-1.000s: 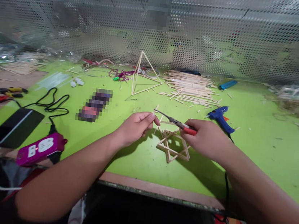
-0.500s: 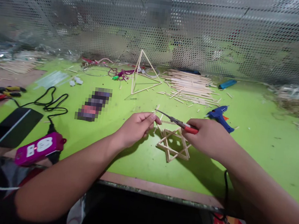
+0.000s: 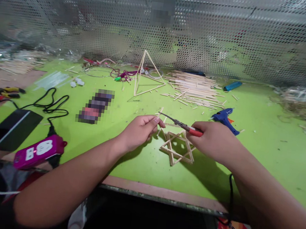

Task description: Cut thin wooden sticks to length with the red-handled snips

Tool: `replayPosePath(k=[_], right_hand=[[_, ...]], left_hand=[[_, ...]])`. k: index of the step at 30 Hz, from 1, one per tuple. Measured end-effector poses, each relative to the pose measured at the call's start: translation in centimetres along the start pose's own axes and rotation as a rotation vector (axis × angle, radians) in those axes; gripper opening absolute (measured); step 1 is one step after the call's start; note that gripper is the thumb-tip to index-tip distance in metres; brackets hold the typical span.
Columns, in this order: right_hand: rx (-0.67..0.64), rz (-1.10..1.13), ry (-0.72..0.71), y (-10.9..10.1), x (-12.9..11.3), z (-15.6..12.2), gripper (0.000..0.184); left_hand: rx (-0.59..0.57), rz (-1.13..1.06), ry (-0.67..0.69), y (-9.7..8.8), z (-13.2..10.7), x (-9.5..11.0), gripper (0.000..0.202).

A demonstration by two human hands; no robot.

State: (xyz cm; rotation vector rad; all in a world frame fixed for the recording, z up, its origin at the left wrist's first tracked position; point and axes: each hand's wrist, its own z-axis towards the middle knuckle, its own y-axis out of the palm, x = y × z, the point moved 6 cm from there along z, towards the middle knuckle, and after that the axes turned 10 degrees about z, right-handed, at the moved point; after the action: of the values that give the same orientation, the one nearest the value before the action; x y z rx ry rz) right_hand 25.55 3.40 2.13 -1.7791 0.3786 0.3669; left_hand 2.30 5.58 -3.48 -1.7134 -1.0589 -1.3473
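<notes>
My left hand is closed in a pinch on a thin wooden stick, whose end pokes up above the fingertips. In my right hand are long-nosed pliers with red handles. Their narrow tip points left and meets or nearly meets the stick; whether the jaws grip it I cannot tell. Below and between the hands, a six-pointed star of wooden sticks lies on the green table. Just beyond my right hand rests a blue glue gun.
A stick pyramid frame stands farther back, left of a pile of sticks. A blue cutter lies behind. At left are a phone, a purple power strip and yellow-black pliers. Perforated metal rises behind.
Both hands, the stick and the pliers hold nearly the same position. The view has shifted very slightly, moving the things at left a little toward the left edge.
</notes>
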Motion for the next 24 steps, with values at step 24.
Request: replayPosePath(k=[24], right_hand=[[0.129, -0.001, -0.046, -0.6, 1.5, 0.8, 0.019]], left_hand=[[0.093, 0.117, 0.069, -1.6, 0.5, 0.3, 0.02]])
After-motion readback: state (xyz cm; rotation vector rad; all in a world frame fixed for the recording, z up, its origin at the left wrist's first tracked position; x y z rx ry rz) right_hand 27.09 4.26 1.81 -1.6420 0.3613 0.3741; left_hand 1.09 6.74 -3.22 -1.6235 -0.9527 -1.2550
